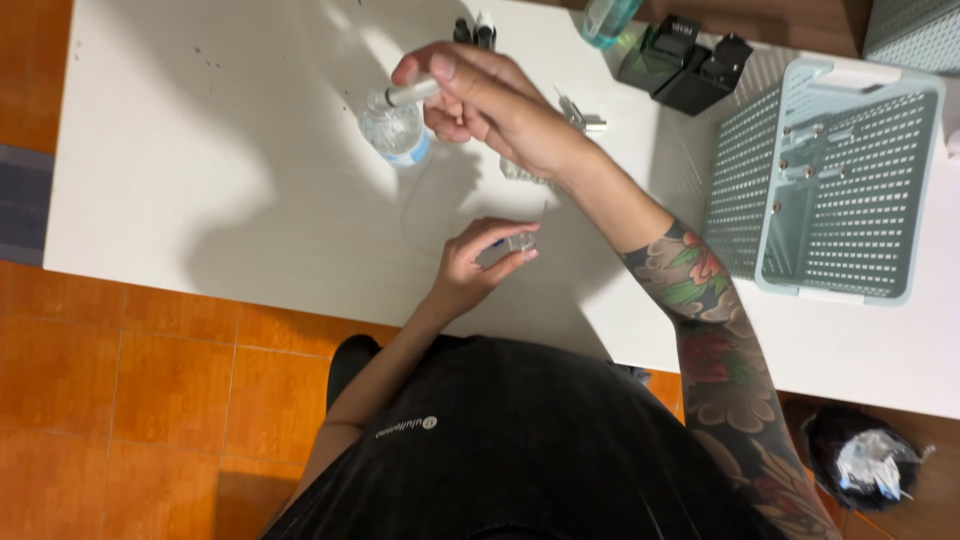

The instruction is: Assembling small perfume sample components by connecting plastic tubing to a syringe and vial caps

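The right hand (pixel 490 95) is raised over the white table (pixel 200 160), its grip pinched shut on a slim syringe-like tube (pixel 408 94) held between thumb and fingertips, the tube's tip pointing down into the mouth of a small clear plastic bottle (pixel 396 132). That bottle stands on the table just under and to the left of the hand, and has a pale blue label band near its base.

Nearer the body than the bottle, the left hand (pixel 475 265) rests on the table with its grip closed around a small clear glass vial (pixel 520 241), thumb and forefinger pinching it at the sides; the vial sits at the fingertips, touching the table or just above it, I cannot tell which.

Right of the bottle, past the right wrist, lie some small clear and metal pieces (pixel 585 118), partly hidden by the forearm. Further right stand two black boxes (pixel 685 62) and a grey-green perforated plastic basket (pixel 840 180). Beyond the bottle, at the table's far edge, are two small dark-capped items (pixel 474 30) and a teal-tinted bottle (pixel 606 20).
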